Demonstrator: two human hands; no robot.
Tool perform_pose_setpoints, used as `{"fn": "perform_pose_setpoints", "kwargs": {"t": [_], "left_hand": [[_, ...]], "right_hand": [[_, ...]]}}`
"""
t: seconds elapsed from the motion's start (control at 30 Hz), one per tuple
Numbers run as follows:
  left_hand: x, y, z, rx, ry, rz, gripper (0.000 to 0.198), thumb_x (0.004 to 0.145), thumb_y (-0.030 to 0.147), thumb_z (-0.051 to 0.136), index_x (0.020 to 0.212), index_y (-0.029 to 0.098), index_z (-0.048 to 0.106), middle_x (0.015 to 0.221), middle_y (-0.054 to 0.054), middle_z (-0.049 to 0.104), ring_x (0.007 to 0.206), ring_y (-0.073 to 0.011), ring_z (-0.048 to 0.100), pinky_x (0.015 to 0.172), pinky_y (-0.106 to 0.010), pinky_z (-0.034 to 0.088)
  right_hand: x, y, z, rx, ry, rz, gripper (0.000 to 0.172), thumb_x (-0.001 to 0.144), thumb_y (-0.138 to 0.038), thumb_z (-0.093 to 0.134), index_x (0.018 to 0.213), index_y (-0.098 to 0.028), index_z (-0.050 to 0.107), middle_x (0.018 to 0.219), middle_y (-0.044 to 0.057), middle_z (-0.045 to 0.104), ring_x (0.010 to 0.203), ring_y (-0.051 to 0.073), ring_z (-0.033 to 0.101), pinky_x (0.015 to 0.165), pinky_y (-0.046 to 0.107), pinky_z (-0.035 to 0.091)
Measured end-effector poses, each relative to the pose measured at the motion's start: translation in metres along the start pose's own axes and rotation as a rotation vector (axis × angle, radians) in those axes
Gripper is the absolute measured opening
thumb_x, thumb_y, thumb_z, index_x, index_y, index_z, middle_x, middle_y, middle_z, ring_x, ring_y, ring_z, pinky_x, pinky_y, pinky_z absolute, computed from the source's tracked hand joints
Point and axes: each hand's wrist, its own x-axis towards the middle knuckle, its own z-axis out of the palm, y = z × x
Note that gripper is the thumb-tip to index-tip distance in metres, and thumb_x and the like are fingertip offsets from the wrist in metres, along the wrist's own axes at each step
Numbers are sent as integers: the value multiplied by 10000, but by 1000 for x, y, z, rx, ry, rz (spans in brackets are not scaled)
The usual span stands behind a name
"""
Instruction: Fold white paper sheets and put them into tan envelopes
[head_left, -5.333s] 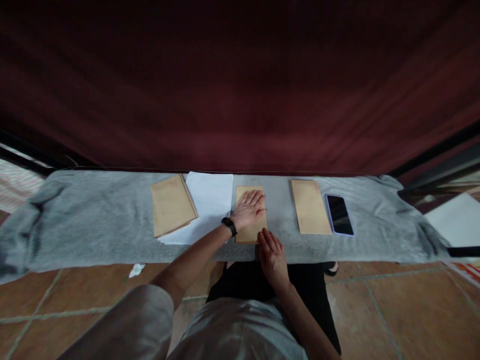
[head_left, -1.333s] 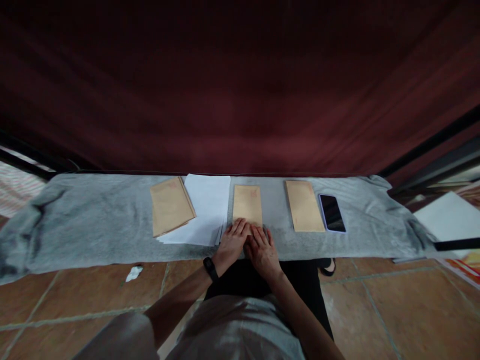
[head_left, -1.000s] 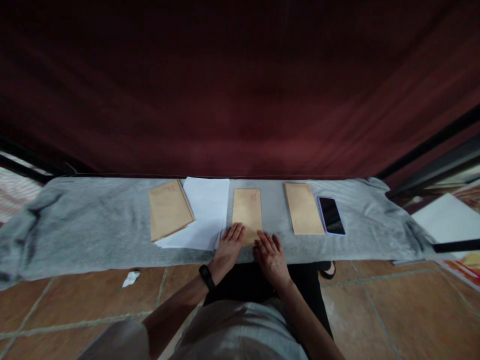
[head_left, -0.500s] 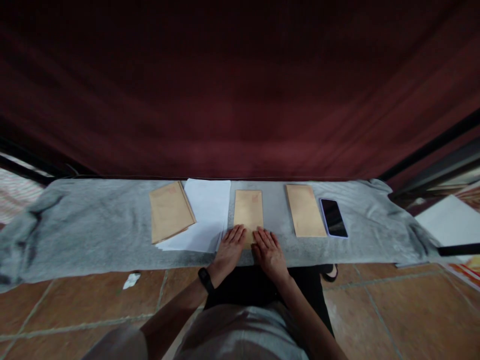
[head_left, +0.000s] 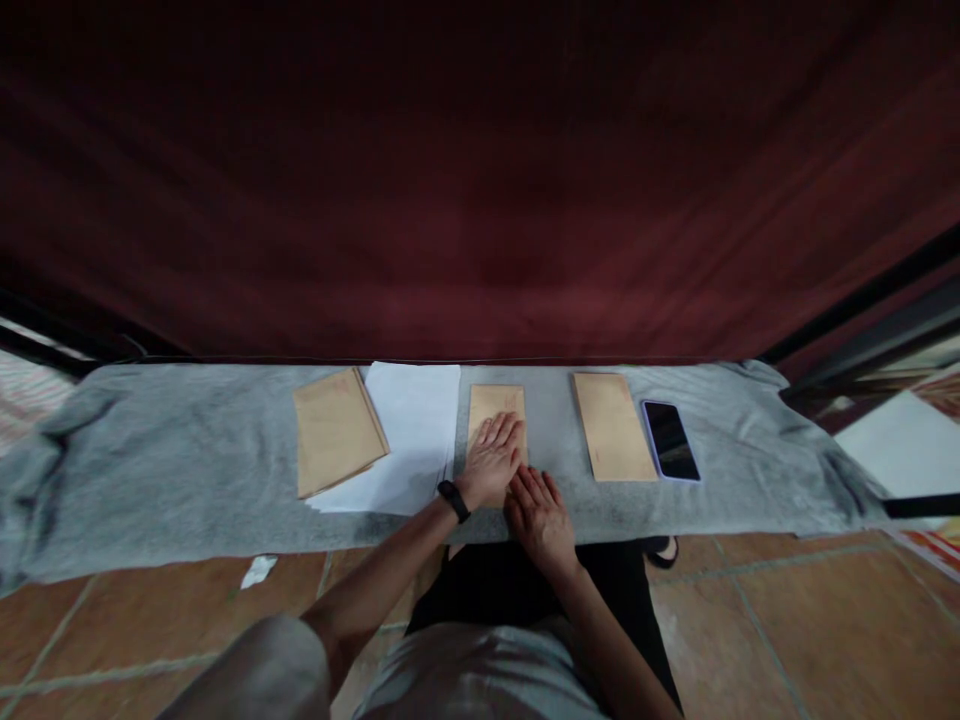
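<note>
A brown envelope (head_left: 494, 400) lies in the middle of the grey cloth (head_left: 187, 460). My left hand (head_left: 493, 459), with a black band at the wrist, lies flat and open on top of this envelope, fingers stretched out. My right hand (head_left: 538, 507) rests open at the envelope's near right corner, fingers flat on the cloth edge. Neither hand holds anything.
A stack of brown envelopes (head_left: 334, 428) lies on white paper sheets (head_left: 411, 432) to the left. Another brown envelope (head_left: 613, 426) and a dark phone (head_left: 670, 440) lie to the right. A dark red curtain (head_left: 480, 180) hangs behind. Tiled floor (head_left: 787, 620) is below.
My left hand has slid forward from the envelope's near edge up onto its middle. My right hand has stayed at the near edge.
</note>
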Motion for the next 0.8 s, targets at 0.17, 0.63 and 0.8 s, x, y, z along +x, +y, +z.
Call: {"fn": "perform_pose_setpoints", "kwargs": {"t": [0.17,0.63,0.8], "left_hand": [[36,-8,10,5,-17,-44,562,1005,278,300,1546,133,347,1622,-75,330,1522,-223,232,1263,-455,126],[66,-19,14,-8,7,-92,563,1020,417,328,1544,215,368,1624,-35,325,1529,-241,208,1258,-501,105],[48,-17,17,16,20,-9,557,1025,363,311,1549,179,353,1620,-50,331,1526,-218,219,1263,-457,125]], "right_hand": [[1,0,-1,-5,4,-14,450,1027,-244,435,1470,-189,489,1500,81,516,1372,247,502,1192,454,332],[4,-3,-5,14,-9,13,443,1026,-242,428,1461,-205,500,1495,79,524,1378,236,495,1193,453,329],[3,-3,-5,12,1,3,468,1018,-233,441,1484,-195,472,1492,89,526,1382,238,494,1196,447,331]]}}
